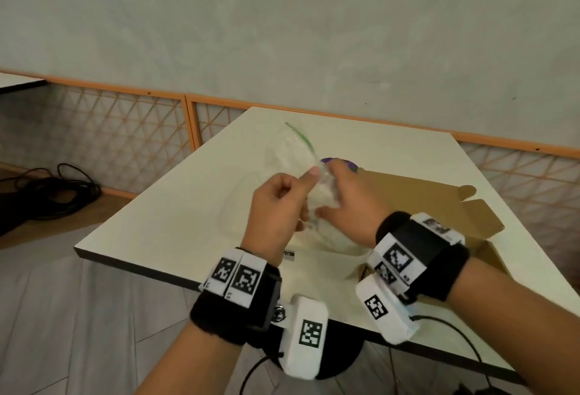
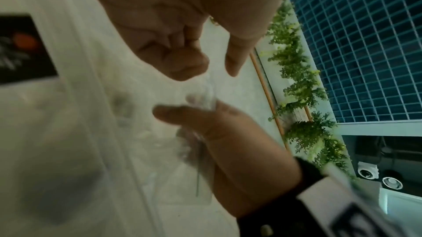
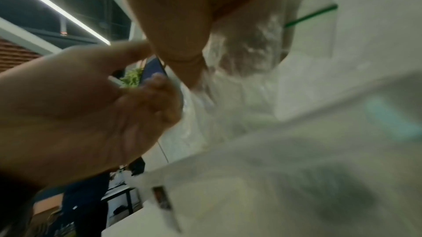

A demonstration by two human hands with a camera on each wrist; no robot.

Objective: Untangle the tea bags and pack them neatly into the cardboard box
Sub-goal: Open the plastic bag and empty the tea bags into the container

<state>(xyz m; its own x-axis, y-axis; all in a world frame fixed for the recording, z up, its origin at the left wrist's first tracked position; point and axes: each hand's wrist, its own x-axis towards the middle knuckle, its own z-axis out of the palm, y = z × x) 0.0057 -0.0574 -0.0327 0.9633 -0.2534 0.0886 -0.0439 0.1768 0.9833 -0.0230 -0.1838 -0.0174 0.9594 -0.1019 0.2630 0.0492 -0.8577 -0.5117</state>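
Bag: my left hand (image 1: 276, 203) and right hand (image 1: 345, 203) pinch the clear zip bag (image 1: 323, 193).
Axis: green zip strip (image 1: 303, 138) slants toward the tabletop's (image 1: 188, 206) far edge.

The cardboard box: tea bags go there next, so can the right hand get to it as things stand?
Probably yes. The cardboard box lies open on the table just beyond the right hand, nothing between, but that hand grips the clear plastic bag.
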